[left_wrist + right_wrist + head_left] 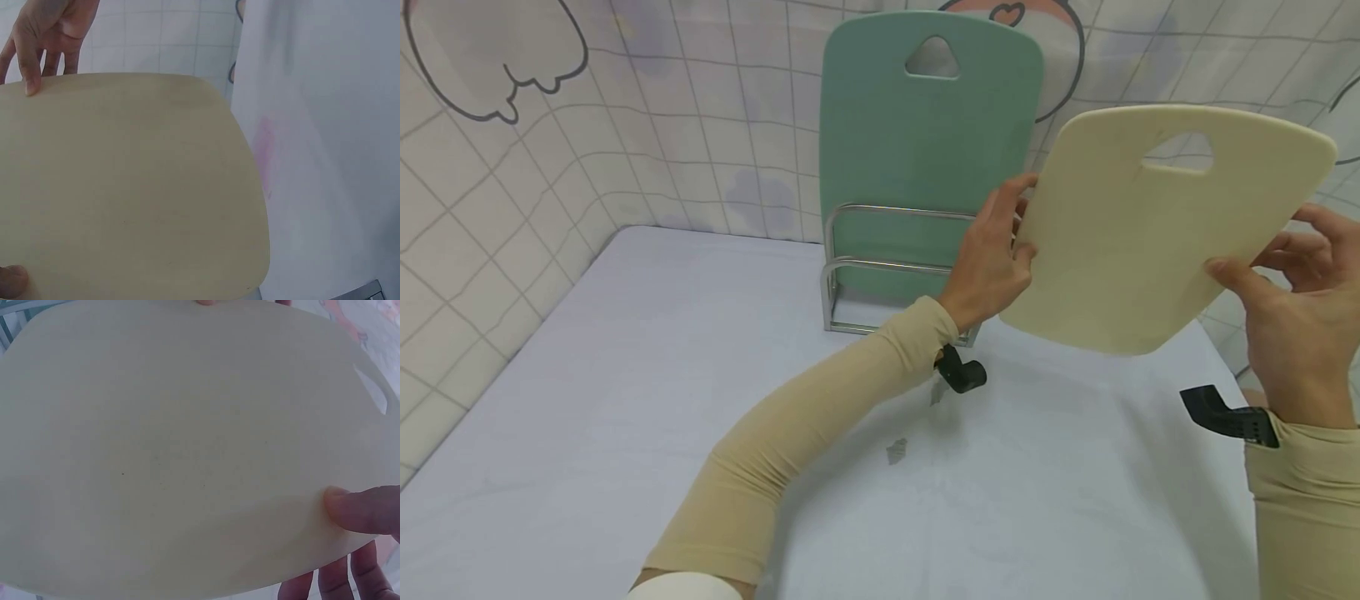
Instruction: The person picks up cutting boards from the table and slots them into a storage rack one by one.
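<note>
A cream cutting board (1135,242) with a rounded triangular handle hole is held up, tilted, over the right side of the table. My left hand (992,258) grips its left edge, the thumb on the near face. On the opposite edge my right hand (1300,300) pinches the board, thumb in front and fingers behind, as the right wrist view also shows. Just left of it a green cutting board (925,142) stands upright in a metal rack (895,265). My left forearm crosses in front of the rack and hides its lower right part.
White cloth covers the table (625,400), with two small grey marks near its middle. A grid-patterned curtain (700,125) with cartoon drawings hangs behind and at the sides. Black straps with camera mounts sit at both wrists over beige sleeves (820,417).
</note>
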`<state>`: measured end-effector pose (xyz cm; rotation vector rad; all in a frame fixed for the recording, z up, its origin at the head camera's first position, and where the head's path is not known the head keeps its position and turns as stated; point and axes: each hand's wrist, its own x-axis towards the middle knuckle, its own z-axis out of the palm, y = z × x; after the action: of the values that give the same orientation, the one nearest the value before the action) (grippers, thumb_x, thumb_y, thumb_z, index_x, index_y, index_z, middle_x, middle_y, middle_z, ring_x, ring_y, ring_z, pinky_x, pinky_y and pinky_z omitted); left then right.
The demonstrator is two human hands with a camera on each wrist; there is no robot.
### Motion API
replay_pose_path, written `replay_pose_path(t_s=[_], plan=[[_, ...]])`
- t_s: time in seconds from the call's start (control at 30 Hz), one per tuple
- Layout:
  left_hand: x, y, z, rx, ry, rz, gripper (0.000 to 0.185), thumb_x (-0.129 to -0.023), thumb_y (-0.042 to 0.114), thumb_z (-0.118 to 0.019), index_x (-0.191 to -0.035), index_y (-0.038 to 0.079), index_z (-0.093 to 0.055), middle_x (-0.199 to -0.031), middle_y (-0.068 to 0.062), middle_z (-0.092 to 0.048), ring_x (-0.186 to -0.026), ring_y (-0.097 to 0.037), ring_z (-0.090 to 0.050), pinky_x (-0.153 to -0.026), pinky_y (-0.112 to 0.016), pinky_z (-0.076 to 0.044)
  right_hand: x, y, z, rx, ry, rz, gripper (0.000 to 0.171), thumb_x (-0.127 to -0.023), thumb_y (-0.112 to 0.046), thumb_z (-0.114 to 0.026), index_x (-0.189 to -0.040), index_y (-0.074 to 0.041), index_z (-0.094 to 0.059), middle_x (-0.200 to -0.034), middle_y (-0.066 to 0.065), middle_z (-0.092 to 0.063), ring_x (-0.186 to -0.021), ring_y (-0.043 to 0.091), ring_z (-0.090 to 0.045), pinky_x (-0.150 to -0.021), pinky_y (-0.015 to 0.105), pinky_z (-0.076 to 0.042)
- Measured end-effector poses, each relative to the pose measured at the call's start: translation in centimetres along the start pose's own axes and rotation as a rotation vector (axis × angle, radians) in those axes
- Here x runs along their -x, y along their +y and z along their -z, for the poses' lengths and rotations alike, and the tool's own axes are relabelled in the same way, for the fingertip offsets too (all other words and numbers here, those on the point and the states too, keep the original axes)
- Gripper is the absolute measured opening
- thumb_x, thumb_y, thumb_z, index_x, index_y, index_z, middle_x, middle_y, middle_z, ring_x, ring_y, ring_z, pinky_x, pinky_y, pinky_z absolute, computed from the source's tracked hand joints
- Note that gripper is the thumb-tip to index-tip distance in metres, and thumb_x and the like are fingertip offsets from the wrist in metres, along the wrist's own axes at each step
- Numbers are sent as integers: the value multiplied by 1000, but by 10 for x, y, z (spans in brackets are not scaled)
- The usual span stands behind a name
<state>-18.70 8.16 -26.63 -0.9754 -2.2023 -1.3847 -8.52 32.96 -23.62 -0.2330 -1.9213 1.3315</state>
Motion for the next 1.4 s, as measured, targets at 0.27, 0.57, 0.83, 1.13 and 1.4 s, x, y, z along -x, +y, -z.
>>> replay_pose_path(t_s=[0.27,0.57,0.83,1.13,1.4], plan=[[-2,0,4,4,-4,6,63,-93,-10,-58,-150,5,-35,-125,-17,-56,-104,-25,-62,-82,-19,-51,-1,-3,-5,81,6,27,63,-85,6,-78,-137,-25,-63,-105,-14,-62,-97,3,-61,-85,12,-51],[-3,0,8,-12,2,8,64,-93,-9,-58,-150,6,-36,-125,-16,-57,-104,-25,-63,-84,-19,-52,-1,-4,-8,184,0,66,62,-90,-3,-77,-141,-31,-58,-107,-23,-59,-100,-3,-60,-90,19,-46],[-4,-2,10,-7,12,6,63,-93,-9,-58,-149,7,-36,-125,-16,-56,-104,-24,-63,-84,-19,-52,-1,-3,-11,176,6,103,61,-89,-2,-77,-141,-30,-59,-105,-23,-60,-99,-3,-62,-87,18,-47],[-4,-3,11,-8,38,1,64,-91,-11,-59,-148,7,-37,-125,-17,-57,-103,-25,-65,-83,-20,-52,-3,-3,-12,154,7,137,61,-88,-1,-77,-140,-28,-60,-104,-22,-62,-97,-1,-63,-86,19,-47],[-6,-3,12,-22,32,0,64,-92,-11,-59,-149,6,-37,-127,-18,-57,-106,-25,-64,-85,-20,-53,-3,-5,-14,175,-2,134,60,-91,-5,-76,-142,-30,-58,-106,-23,-62,-98,-2,-62,-86,18,-47]])
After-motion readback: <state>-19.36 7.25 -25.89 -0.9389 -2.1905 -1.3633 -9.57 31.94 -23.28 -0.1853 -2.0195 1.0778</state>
